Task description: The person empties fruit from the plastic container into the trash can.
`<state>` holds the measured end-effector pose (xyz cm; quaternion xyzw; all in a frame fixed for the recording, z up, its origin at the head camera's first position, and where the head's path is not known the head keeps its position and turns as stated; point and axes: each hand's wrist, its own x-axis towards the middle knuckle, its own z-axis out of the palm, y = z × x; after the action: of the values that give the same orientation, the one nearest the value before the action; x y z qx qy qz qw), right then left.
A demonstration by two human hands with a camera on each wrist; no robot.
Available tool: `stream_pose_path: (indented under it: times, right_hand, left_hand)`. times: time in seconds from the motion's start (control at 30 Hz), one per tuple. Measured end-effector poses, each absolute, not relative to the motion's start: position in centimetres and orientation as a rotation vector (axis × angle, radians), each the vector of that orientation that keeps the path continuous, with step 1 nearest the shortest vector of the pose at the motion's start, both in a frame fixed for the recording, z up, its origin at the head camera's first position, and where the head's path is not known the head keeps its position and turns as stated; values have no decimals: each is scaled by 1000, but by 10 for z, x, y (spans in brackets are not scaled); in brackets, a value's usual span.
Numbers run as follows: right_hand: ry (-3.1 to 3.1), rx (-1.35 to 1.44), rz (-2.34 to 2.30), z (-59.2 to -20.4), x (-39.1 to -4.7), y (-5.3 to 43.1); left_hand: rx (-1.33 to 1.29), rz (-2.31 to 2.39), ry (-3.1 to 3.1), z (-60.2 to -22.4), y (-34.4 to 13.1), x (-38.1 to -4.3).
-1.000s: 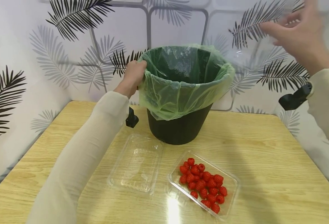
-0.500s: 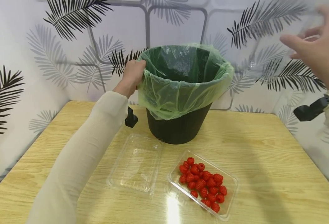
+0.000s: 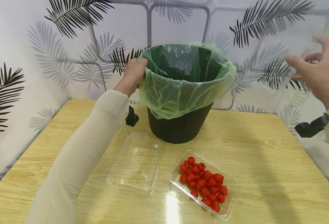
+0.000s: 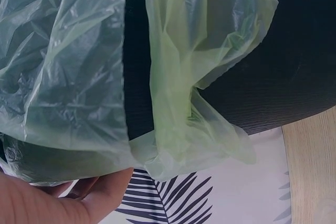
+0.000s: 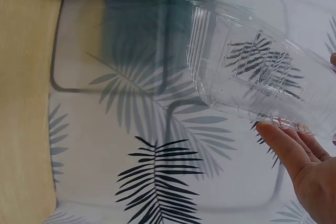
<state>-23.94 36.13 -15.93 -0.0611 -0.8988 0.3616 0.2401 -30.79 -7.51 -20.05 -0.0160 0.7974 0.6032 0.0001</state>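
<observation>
My left hand (image 3: 133,74) grips the left rim of a black bin (image 3: 178,129) lined with a pale green bag (image 3: 175,98). In the left wrist view, its fingers (image 4: 107,192) curl under the rim and the bag's folded edge. Off to the bin's right, my right hand (image 3: 322,70) holds a clear plastic container up above the table. The right wrist view shows this container (image 5: 252,72) tilted, with the thumb and fingers on its edge; nothing can be seen inside it.
On the wooden table (image 3: 265,149), a clear tray of raspberries (image 3: 202,185) lies in front of the bin. Left of it is another clear plastic tray or lid (image 3: 136,163). A leaf-patterned wall covering (image 3: 178,21) rises behind the bin.
My right hand has moved right and then down, farther from the bin, with the clear container in its grip. The left hand stays on the rim.
</observation>
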Motion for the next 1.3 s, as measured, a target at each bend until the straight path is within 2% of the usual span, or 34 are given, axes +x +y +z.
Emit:
stream_pose_path:
  times: [0.23, 0.67, 0.9, 1.13, 1.3]
  right_hand:
    - [-2547, -199, 937, -184, -239, 372]
    - [-2642, -219, 1109, -238, -234, 389]
    - [-2718, -162, 1395, -264, -230, 402]
    - [-2632, -100, 1961, -291, -227, 409]
    - [-2652, -80, 2107, -310, -225, 410]
  left_hand:
    - [-53, 1889, 2508, -199, -76, -307]
    - [-43, 1880, 2513, -198, -75, -307]
    - [-47, 1895, 2508, -198, -74, -307]
    - [-64, 1898, 2495, -199, -75, -307]
    - [-67, 1890, 2495, -200, -75, -307]
